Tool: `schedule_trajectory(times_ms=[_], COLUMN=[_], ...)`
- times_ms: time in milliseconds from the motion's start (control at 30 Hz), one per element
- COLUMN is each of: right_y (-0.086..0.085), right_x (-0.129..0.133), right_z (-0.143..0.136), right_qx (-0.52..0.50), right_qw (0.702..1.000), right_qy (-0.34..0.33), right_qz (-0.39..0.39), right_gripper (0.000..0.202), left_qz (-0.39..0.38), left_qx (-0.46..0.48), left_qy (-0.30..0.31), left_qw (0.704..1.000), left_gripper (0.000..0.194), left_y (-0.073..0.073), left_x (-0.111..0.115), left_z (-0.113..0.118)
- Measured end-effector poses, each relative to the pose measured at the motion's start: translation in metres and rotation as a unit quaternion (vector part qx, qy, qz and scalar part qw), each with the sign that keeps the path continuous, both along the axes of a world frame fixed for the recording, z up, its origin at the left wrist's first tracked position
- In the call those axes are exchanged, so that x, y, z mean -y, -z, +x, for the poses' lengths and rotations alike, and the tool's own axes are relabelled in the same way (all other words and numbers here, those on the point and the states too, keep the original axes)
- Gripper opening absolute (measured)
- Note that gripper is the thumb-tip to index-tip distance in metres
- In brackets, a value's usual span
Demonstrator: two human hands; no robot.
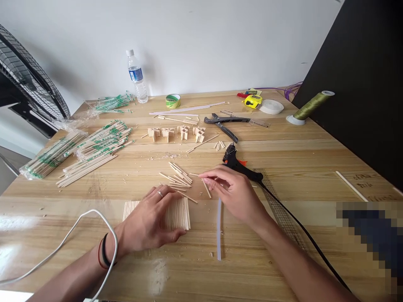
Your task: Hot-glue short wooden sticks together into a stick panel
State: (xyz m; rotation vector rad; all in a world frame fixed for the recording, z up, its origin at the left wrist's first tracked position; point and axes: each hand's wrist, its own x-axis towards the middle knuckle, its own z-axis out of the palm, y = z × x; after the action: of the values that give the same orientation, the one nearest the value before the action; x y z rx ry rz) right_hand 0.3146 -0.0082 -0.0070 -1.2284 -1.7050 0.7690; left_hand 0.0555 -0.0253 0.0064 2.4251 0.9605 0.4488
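Observation:
My left hand (145,218) lies spread over a row of short wooden sticks (179,214) laid side by side, thumb at the near edge and fingers at the far edge. Part of the row is hidden beneath it. My right hand (234,191) is closed in a pinch, with a short wooden stick (193,174) pointing left from its fingertips. Just beyond my left hand is a loose pile of cut sticks (179,176). One single stick (207,188) lies below my right fingertips. A clear glue stick (219,235) rests on the table near my right wrist.
A black glue gun (242,165) lies beyond my right hand, its cord trailing to the near right. Behind are cutters (222,122), small stick assemblies (167,132) and a water bottle (137,79). Wrapped sticks (103,140) and a fan (28,71) stand left; a white cable (94,210) crosses my left wrist.

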Motion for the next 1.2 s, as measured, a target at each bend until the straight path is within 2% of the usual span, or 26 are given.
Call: schedule_trajectory(times_ms=[100,167,267,433,533,667,833,1033,1200], right_y=[0.003,0.004,0.002,-0.002,-0.001,0.003,0.001,-0.004,-0.003], right_x=[-0.001,0.000,0.002,0.006,0.011,0.021,0.031,0.030,0.029], right_z=[0.003,0.005,0.006,0.001,-0.002,-0.004,-0.010,-0.020,-0.023], right_qx=[0.012,0.036,0.078,0.119,0.131,0.157,0.200,0.261,0.262], right_qw=[0.999,0.997,0.996,0.992,0.986,0.970,0.955,0.934,0.930], right_qy=[0.024,0.035,0.029,-0.038,-0.091,-0.151,-0.161,-0.169,-0.175], right_qz=[-0.032,-0.055,-0.042,-0.032,-0.056,-0.111,-0.148,-0.175,-0.188], right_gripper=[0.014,0.022,0.027,0.011,0.008,0.025,0.049,0.054,0.051], left_qz=[-0.013,-0.020,-0.031,-0.061,-0.067,-0.070,-0.065,-0.040,-0.032], left_qx=[-0.009,-0.018,-0.021,-0.047,-0.073,-0.073,-0.073,-0.065,-0.057], left_qy=[0.009,0.017,0.025,0.024,0.031,0.029,0.024,0.022,0.022], left_qw=[1.000,0.999,0.999,0.997,0.995,0.994,0.995,0.997,0.998], left_gripper=[0.061,0.059,0.054,0.049,0.057,0.070,0.052,0.046,0.043], left_y=[-0.002,-0.003,-0.003,0.000,0.002,0.001,0.003,0.004,0.001], left_x=[0.001,0.001,-0.001,-0.004,-0.005,-0.003,0.000,0.000,0.001], left_z=[0.001,0.002,0.003,0.002,0.001,0.000,0.001,0.002,0.004])
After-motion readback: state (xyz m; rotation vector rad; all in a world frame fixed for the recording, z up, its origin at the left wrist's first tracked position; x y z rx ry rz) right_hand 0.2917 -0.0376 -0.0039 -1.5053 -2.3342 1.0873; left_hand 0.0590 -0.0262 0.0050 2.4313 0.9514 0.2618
